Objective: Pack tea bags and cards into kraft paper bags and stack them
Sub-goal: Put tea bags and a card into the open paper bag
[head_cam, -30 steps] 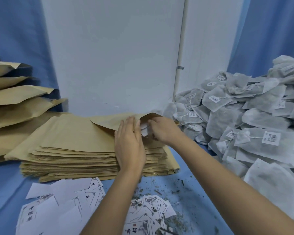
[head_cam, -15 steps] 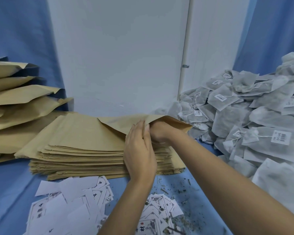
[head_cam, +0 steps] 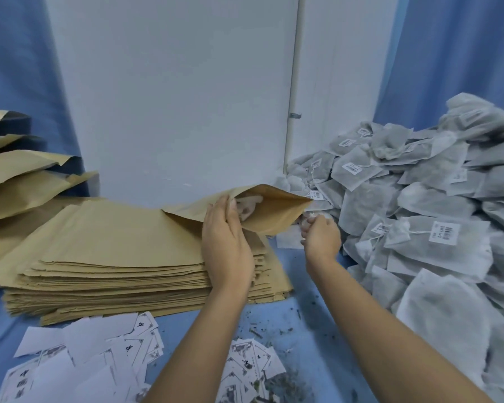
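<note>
- Step in hand: loading the top kraft bag [head_cam: 274, 212]. It lies on the stack of flat kraft bags [head_cam: 122, 257] with its mouth lifted and facing right, toward the tea-bag pile [head_cam: 419, 205].
- Left hand [head_cam: 227, 242]: back toward the camera, fingers nearly straight along the bag's upper lip. The lip stands clear of the stack, so I judge it pinched from inside; the thumb is hidden.
- A pale shape shows inside the mouth. Tea bag or fingertips: cannot tell.
- Right hand [head_cam: 320, 237]: outside the bag, just right of the mouth, at the near edge of the tea-bag pile. Fingers curled, something whitish at the fingertips. Whether it grips a tea bag or is only closing on one, the view does not show.
- One flat white piece lies on the blue table cover [head_cam: 326, 289] under the raised mouth.
- Cards [head_cam: 79, 353] lie scattered in front of the stack, untouched, apart from both hands.
- Filled bags [head_cam: 26, 181] are piled at far left, beyond the flat stack.
- Next move, as judged: carry a tea bag into the mouth while the left hand holds it wide; the lip is floppy and may fold shut. Then a card, then over to the left pile.
</note>
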